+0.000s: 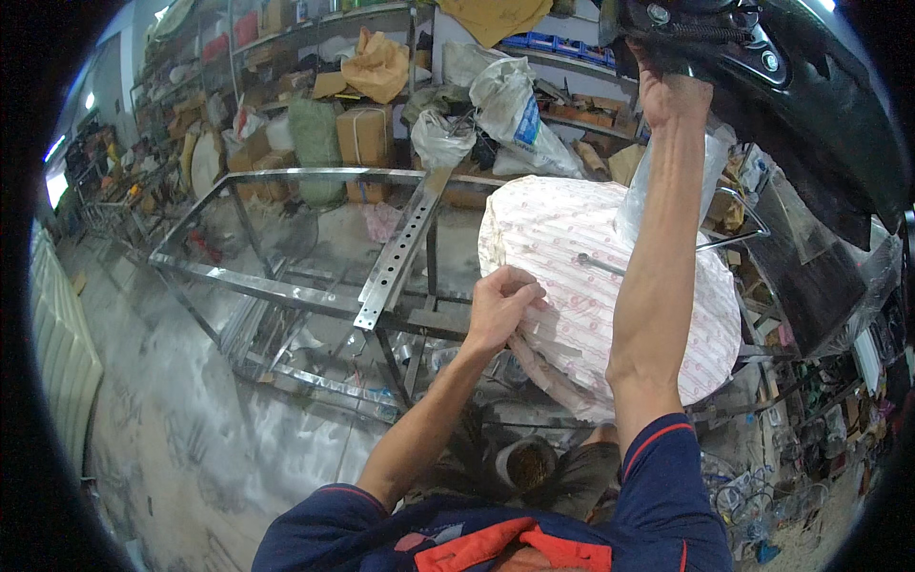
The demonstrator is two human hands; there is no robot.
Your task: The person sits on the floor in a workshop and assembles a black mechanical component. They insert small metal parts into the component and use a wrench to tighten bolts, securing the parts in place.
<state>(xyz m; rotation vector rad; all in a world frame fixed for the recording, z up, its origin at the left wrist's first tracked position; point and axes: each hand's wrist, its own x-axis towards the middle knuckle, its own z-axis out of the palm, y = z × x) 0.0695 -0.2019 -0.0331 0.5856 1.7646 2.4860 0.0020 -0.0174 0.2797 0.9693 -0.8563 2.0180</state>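
While right hand point(675, 95) reaches — left hand point(503, 307) curls

I'm seeing a rounded bundle point(581, 310) showing white with rows of small pink marks, while a bulky part point(810, 124) is gleaming black. The shirt point(662, 467) is showing navy, its collar point(457, 551) glowing orange-red; a sack point(317, 153) is looking dull green, a carton point(365, 143) brown.

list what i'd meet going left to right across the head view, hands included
Pale ridged sheet → green sack → metal strip with a row of holes → left hand → right hand → dark flat panel.
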